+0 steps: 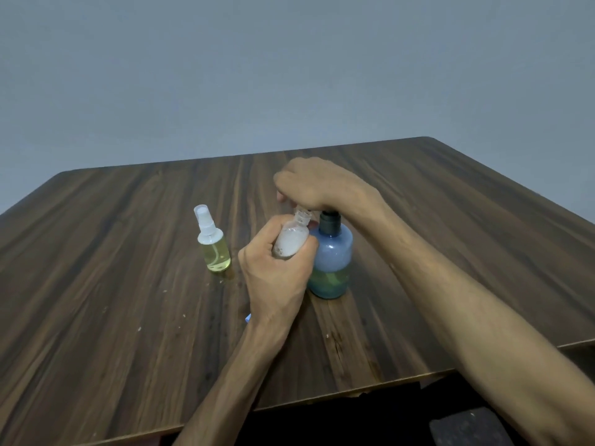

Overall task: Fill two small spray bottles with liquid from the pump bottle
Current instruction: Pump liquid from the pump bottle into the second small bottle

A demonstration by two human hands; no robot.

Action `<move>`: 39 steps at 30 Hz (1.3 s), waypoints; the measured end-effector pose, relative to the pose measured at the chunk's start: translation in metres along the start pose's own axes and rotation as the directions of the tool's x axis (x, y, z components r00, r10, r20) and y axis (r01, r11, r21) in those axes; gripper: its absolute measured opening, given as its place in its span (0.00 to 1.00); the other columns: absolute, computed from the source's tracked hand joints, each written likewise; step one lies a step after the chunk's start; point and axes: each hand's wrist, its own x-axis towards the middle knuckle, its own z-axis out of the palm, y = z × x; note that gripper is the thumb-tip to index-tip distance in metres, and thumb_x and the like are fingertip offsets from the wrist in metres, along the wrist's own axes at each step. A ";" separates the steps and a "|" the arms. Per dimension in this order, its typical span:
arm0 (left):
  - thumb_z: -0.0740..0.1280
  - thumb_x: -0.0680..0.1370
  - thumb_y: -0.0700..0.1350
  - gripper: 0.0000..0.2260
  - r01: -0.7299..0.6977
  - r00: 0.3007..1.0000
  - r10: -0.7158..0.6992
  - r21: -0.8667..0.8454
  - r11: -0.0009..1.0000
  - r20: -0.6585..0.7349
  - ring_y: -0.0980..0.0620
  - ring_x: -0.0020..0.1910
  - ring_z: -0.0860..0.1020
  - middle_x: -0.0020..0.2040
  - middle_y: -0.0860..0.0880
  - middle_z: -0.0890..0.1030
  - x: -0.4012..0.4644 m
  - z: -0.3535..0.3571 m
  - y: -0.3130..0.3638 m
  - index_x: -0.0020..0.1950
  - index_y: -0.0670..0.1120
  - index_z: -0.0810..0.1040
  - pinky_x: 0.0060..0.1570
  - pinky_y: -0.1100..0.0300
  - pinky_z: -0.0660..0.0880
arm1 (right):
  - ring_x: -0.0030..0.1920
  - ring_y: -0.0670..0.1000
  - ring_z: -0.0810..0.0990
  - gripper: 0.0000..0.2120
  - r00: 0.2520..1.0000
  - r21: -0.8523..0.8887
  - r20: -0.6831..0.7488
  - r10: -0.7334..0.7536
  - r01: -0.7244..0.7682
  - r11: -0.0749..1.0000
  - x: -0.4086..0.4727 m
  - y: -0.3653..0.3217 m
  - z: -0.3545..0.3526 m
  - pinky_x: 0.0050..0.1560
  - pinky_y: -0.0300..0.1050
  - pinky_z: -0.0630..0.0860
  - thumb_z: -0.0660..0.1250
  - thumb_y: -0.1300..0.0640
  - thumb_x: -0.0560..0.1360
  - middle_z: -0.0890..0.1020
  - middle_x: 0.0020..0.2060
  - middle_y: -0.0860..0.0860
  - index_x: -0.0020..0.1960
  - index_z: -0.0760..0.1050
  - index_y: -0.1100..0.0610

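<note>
A blue translucent pump bottle (pixel 333 259) stands upright on the wooden table (pixel 128 284), with yellow-green liquid in its lower part. My right hand (pixel 317 183) lies over its pump head, which is hidden beneath the hand. My left hand (pixel 273 272) grips a small clear spray bottle (pixel 291 241) without its cap, tilted with its open neck up under the pump spout; foamy white liquid shows inside. A second small spray bottle (pixel 214 244), capped and holding yellow liquid, stands upright to the left.
A small blue object (pixel 248 318) peeks out from behind my left wrist. Tiny white specks dot the tabletop. The table's near edge runs across the bottom, its right corner near my right forearm. A grey wall rises behind.
</note>
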 end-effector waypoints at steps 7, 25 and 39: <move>0.72 0.73 0.40 0.07 0.040 0.999 -0.040 -0.025 0.999 0.001 0.50 0.38 0.80 0.39 0.47 0.84 0.000 0.000 0.003 0.48 0.46 0.87 0.39 0.52 0.77 | 0.41 0.50 0.76 0.17 0.999 -0.012 -0.053 0.000 0.000 1.000 0.002 0.002 -0.003 0.40 0.48 0.68 0.54 0.51 0.83 0.80 0.43 0.50 0.50 0.79 0.58; 0.72 0.73 0.39 0.08 0.043 0.999 -0.043 -0.016 0.999 0.007 0.51 0.37 0.79 0.38 0.48 0.83 -0.001 -0.002 0.006 0.47 0.49 0.87 0.38 0.51 0.76 | 0.39 0.51 0.75 0.16 0.999 -0.042 -0.034 -0.006 0.005 0.999 -0.001 0.001 -0.002 0.38 0.48 0.66 0.53 0.50 0.83 0.80 0.40 0.51 0.45 0.74 0.57; 0.72 0.73 0.39 0.07 0.033 0.999 -0.033 -0.026 0.999 0.007 0.49 0.39 0.81 0.39 0.48 0.84 -0.003 -0.002 0.006 0.48 0.48 0.87 0.39 0.54 0.77 | 0.39 0.52 0.74 0.16 0.999 -0.034 -0.035 -0.018 0.017 0.999 0.002 0.001 -0.005 0.37 0.49 0.65 0.52 0.50 0.84 0.79 0.39 0.51 0.42 0.70 0.55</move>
